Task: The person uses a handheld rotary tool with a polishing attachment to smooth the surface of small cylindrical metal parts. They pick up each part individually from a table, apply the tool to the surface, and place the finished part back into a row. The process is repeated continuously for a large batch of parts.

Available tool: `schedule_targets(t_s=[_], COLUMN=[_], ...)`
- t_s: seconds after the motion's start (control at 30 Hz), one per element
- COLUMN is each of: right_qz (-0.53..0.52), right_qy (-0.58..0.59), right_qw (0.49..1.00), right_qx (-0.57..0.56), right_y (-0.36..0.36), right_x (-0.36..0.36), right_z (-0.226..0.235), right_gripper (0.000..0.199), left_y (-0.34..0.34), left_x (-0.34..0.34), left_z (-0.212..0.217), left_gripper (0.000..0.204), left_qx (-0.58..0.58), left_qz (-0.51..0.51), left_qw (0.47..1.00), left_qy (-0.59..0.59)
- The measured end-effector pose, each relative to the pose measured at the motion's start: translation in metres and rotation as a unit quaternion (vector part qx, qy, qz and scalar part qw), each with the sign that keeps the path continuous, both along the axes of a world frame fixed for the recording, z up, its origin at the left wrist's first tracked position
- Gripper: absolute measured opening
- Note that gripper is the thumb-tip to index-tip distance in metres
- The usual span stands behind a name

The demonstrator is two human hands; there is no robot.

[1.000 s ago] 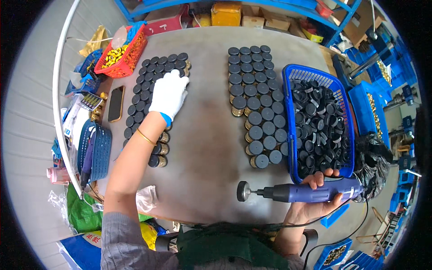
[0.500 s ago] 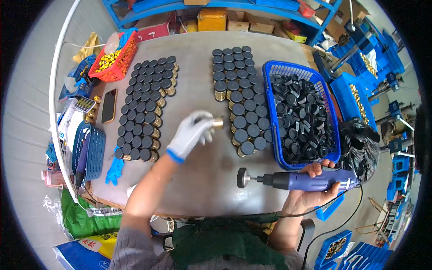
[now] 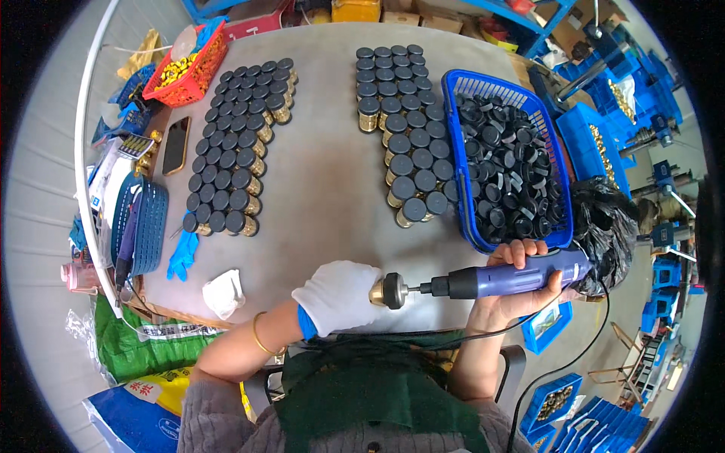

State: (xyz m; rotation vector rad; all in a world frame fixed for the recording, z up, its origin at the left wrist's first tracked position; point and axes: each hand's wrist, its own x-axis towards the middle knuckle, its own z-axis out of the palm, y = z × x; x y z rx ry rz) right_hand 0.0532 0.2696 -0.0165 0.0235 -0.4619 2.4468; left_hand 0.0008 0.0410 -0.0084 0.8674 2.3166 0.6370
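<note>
My left hand [image 3: 340,297], in a white glove, is closed on a small brass cylinder [image 3: 376,293] near the table's front edge. The cylinder's end meets the round black head [image 3: 393,291] of a purple power screwdriver [image 3: 521,278]. My bare right hand [image 3: 507,308] grips that screwdriver, holding it level with its head towards the left. Most of the brass cylinder is hidden by glove and head. Beyond my hands stand two blocks of brass pieces with black caps, one on the left [image 3: 236,143] and one on the right [image 3: 414,141].
Right of the rows, a blue basket [image 3: 560,215] holds loose black caps [image 3: 504,170]. A black plastic bag [image 3: 602,226] sits beside it. On the left are a red basket [image 3: 204,79], a phone [image 3: 176,145], a blue glove [image 3: 183,255] and a crumpled white cloth [image 3: 223,293]. The screwdriver's cord [image 3: 453,343] runs along the front edge.
My left hand has come back from mid-table with the brass cylinder and brought it against the screwdriver's head. The screwdriver has shifted slightly left; the whole view has tilted lower.
</note>
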Motion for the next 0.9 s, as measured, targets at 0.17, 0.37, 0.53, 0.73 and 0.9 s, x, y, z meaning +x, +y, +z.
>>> schedule_targets(t_s=[0.17, 0.37, 0.53, 0.73, 0.9], right_qz=[-0.009, -0.046, -0.062, -0.008, -0.003], right_qy=[-0.036, -0.022, -0.017, -0.036, -0.018], right_qw=[0.999, 0.998, 0.997, 0.996, 1.000], right_qx=[0.022, -0.034, -0.032, -0.086, -0.007], right_y=[-0.004, 0.007, 0.021, 0.008, -0.004], right_x=[0.003, 0.008, 0.010, 0.004, -0.002], right_z=[-0.005, 0.011, 0.004, -0.001, 0.006], right_gripper=[0.041, 0.044, 0.046, 0.042, 0.039], left_y=[0.005, -0.005, -0.025, -0.018, -0.002], left_x=[0.003, -0.010, -0.022, -0.016, -0.004], left_z=[-0.003, 0.000, -0.009, 0.005, -0.002], left_gripper=[0.031, 0.037, 0.027, 0.037, 0.033], left_qx=[-0.024, 0.083, 0.231, 0.100, 0.023], left_qz=[0.052, 0.065, 0.186, 0.036, 0.012], left_qw=[0.998, 0.980, 0.955, 0.947, 1.000], left_qy=[0.021, 0.167, -0.001, -0.302, -0.014])
